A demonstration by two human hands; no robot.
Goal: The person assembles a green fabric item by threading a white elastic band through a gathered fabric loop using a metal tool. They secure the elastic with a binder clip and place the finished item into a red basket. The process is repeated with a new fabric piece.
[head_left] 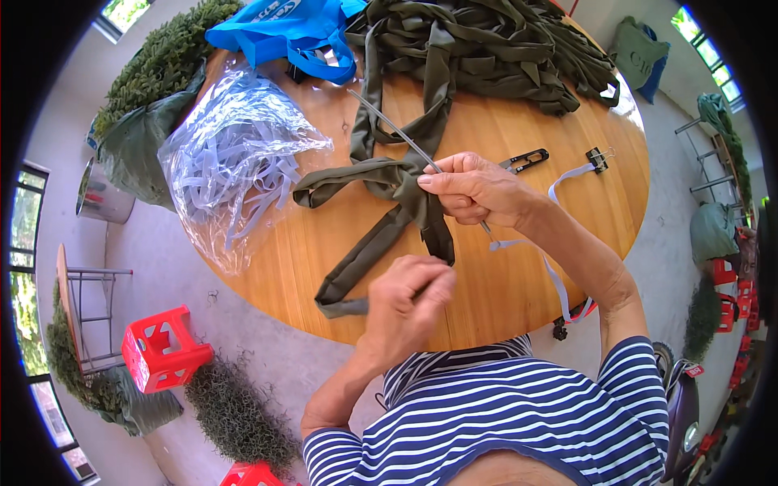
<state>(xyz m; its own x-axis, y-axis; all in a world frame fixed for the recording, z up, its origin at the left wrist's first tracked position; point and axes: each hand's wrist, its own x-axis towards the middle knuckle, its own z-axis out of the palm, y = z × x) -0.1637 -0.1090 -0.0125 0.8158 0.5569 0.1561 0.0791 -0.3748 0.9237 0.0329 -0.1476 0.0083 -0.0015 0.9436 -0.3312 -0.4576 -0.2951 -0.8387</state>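
Over a wooden table [502, 296], right hand [486, 190] pinching metal rod [396, 130], left hand [408, 304] covering part of olive strip [361, 256], its grasp unclear

Navy-and-white striped, short-sleeved fabric shirt [502, 409]; bare hands [478, 191]

Narrow white stripes on wider navy ground, running across the shirt and around left sleeve [334, 452] and right sleeve [636, 382]. Both sleeves end near the elbow. Rounded neckline [519, 447] has plain dark-blue edging. Forearms [577, 241] uncovered.
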